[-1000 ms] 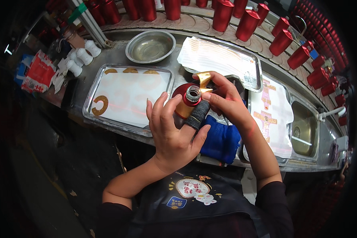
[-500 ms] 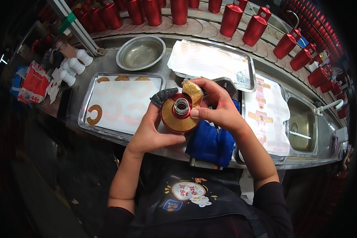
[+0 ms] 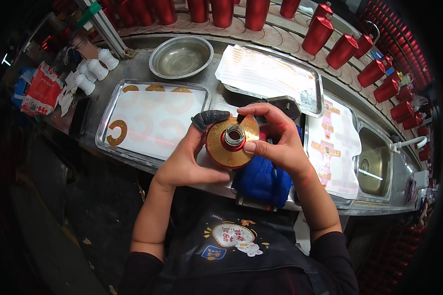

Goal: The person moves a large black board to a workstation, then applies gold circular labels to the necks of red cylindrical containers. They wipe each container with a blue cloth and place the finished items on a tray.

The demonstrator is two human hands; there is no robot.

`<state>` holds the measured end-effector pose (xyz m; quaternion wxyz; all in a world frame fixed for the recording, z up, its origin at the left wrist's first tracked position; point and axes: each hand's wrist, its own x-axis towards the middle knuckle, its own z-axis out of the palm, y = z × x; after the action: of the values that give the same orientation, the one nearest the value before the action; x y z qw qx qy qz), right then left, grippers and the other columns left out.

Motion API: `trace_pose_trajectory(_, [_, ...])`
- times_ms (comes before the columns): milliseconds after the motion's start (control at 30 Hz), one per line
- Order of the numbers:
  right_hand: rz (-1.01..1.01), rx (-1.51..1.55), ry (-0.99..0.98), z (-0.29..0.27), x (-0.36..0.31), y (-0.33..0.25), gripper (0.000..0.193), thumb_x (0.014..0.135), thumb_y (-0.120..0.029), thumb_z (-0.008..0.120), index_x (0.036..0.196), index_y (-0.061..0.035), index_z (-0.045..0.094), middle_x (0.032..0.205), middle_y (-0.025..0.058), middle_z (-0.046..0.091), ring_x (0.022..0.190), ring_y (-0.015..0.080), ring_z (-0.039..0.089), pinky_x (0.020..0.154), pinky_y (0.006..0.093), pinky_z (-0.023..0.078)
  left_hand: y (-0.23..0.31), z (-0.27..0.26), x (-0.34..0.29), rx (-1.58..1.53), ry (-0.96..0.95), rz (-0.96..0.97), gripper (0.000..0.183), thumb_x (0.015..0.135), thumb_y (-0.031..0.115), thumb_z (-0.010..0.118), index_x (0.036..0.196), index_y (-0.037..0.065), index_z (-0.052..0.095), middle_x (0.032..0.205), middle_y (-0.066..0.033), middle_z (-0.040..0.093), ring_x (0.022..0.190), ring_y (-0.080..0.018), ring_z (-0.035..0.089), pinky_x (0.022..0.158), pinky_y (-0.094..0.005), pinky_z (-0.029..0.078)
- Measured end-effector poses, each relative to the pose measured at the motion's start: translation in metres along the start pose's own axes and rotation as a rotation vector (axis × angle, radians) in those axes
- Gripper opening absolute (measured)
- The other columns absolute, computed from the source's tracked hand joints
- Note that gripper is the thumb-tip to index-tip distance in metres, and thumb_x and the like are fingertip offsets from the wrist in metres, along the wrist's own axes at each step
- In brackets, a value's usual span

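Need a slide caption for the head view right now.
Left hand holds an uncapped red bottle while the right hand touches the gold ring around its neck.

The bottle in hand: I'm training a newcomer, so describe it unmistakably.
Find the steel counter. At its near side, the left hand and right hand touch a red bottle. Unlike the standing bottles beyond, it wears a gold collar around its neck.

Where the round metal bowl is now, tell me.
In the head view, the round metal bowl sits upper left of centre, just beyond the left-hand tray.
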<state>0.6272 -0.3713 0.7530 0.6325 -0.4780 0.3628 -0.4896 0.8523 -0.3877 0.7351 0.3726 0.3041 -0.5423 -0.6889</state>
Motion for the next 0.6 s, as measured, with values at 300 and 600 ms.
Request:
trace_pose_trajectory(300, [0.006, -0.148, 0.086, 0.002, -0.009, 0.001, 0.058, 0.080, -0.016, 0.079, 0.131, -0.0010, 0.055, 0.120, 0.0052, 0.060, 0.070, 0.0016, 0.051, 0.064, 0.0168, 0.043, 0.008, -0.022, 0.014, -0.063, -0.248, -0.131, 0.104, 0.056, 0.015, 0.096, 0.144, 0.003, 0.043, 0.144, -0.0112, 0.050, 0.133, -0.0237, 0.049, 0.113, -0.0379, 0.036])
trace_pose_trajectory(600, [0.069, -0.293, 0.184, 0.015, -0.027, 0.005, 0.054, 0.080, -0.019, 0.081, 0.128, -0.0072, 0.059, 0.109, -0.0020, 0.052, 0.061, -0.0004, 0.040, 0.057, 0.0165, 0.035, 0.014, -0.001, -0.003, 0.039, 0.037, -0.064, 0.073, 0.078, 0.025, 0.082, 0.138, -0.003, 0.052, 0.141, -0.0172, 0.055, 0.129, -0.0252, 0.054, 0.109, -0.0396, 0.042])
